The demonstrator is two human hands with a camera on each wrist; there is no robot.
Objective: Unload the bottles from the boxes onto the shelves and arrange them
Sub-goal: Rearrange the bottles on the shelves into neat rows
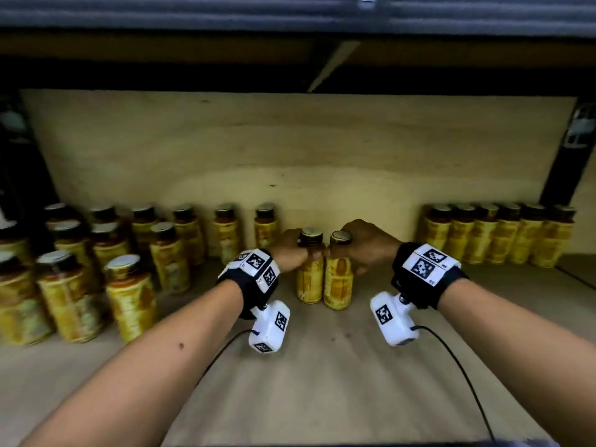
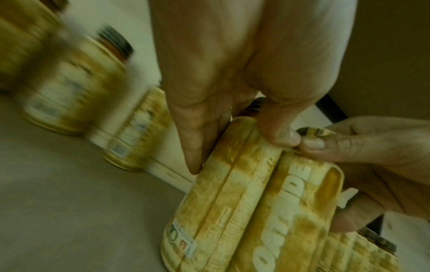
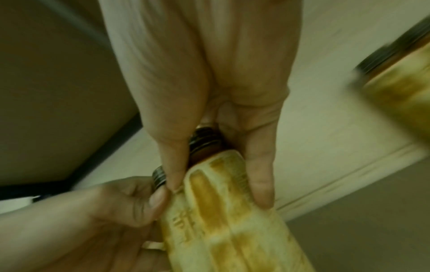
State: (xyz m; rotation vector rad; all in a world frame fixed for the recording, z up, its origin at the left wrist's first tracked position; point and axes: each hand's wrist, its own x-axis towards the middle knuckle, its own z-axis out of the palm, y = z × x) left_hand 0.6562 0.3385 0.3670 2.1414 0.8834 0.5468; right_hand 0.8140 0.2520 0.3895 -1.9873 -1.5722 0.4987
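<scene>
- Hands are meeting at the middle of the wooden shelf point(image 1: 322, 366), each one gripping a yellow-labelled bottle near its shoulder.
- The left hand point(image 1: 292, 253) is wrapping its thumb and fingers around the left bottle point(image 1: 310, 279), which is standing upright on the shelf board.
- The right hand point(image 1: 364, 246) is curling around the right bottle point(image 1: 338, 282), likewise upright, with its dark cap point(image 1: 341, 237) showing above the fingers.
- The two held bottles are pressing side by side, labels touching, as the left wrist view is showing point(image 2: 232, 202).
- The thumb tips of both hands are meeting above the seam between the two bottles.
- A cluster of matching bottles point(image 1: 96, 269) is standing to the left in several rows, some caps looking pale, possibly from glare.
- A single row of bottles point(image 1: 496, 233) is lining the back panel on the right, well apart from the held pair.
- A plywood back panel point(image 1: 290, 150) is closing the shelf behind everything.
- White wrist cameras point(image 1: 269, 330) are hanging beneath both wrists, with black cables trailing toward the front edge.
- Black wristbands carrying square printed markers point(image 1: 425, 262) are circling both wrists.
</scene>
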